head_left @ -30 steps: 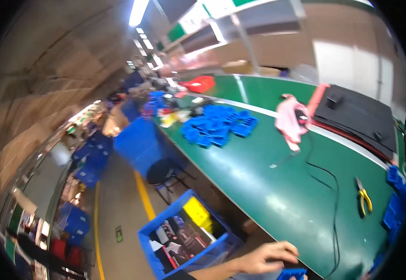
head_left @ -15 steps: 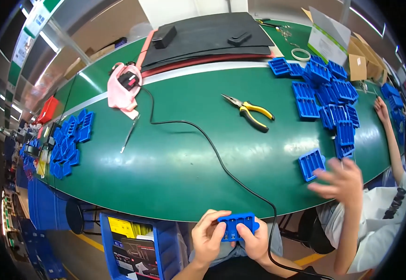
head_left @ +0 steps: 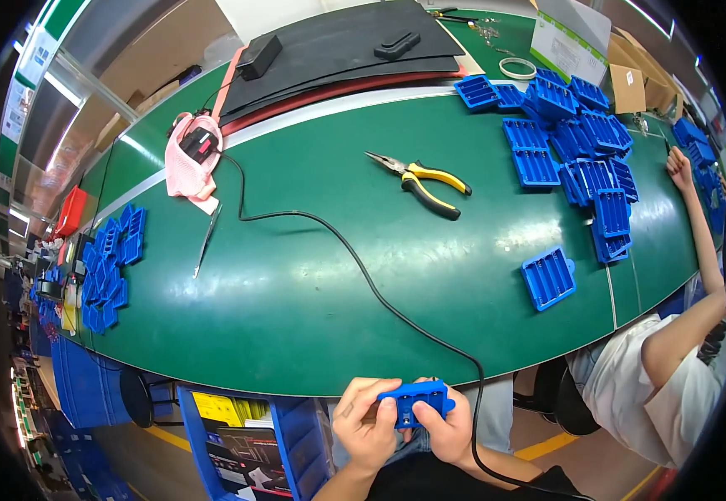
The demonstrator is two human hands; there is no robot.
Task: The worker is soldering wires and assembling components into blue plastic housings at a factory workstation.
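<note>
Just off the table's near edge, both my hands grip one small blue plastic tray (head_left: 424,397) divided into narrow slots. My left hand (head_left: 364,424) wraps its left end, with the thumb on the front face. My right hand (head_left: 453,426) closes round the other end, its thumb pressed onto the slots. A similar blue tray (head_left: 549,279) lies alone on the green table (head_left: 296,301) to the right. Beyond my hands rest needle-nose pliers (head_left: 421,185) with yellow and black handles.
A black cable (head_left: 363,265) crosses the table and passes my right forearm. Blue trays pile up at the right (head_left: 584,138) and left (head_left: 112,267). A pink cloth (head_left: 189,163) and tweezers (head_left: 207,240) lie at left. A co-worker's arm (head_left: 697,217) reaches in at right.
The co-worker's blurred hand has drawn back from the lone blue tray at right. My hands keep hold of their tray, and the whole view has shifted slightly.
</note>
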